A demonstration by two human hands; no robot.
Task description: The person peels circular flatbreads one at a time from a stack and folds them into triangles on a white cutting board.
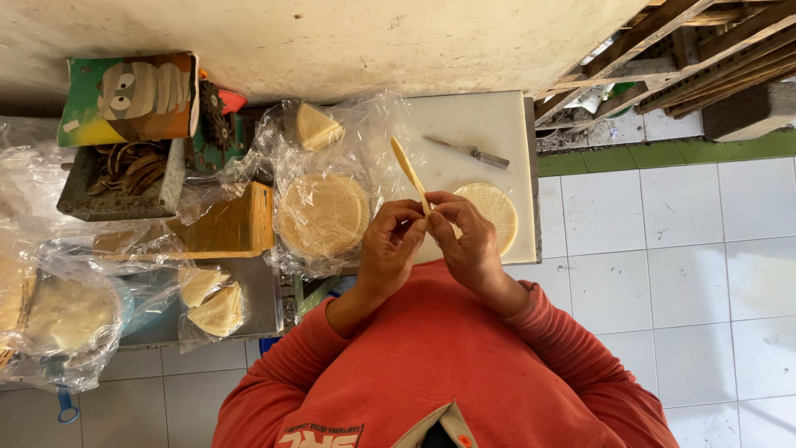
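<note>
A thin, pale strip of wrapper, rolled or folded narrow, stands up at a slant between the person's two hands, its lower end pinched at the fingertips and its free end pointing away over the white cutting board. The left hand and the right hand are drawn close together above the board's near edge, fingers of both closed on the base of the strip. Orange sleeves run back from both wrists.

Just beyond the right hand a single round wrapper lies flat on the board, partly hidden by the knuckles. Farther up the board a small knife lies on its side, well apart from the hands.

Beside the left hand sits a stack of round wrappers in crumpled clear plastic, with a folded wedge in plastic behind it. Further left are a wooden block, more folded wrappers on a metal tray, another bagged stack, and a printed box by the wall. White floor tiles spread to the right.
</note>
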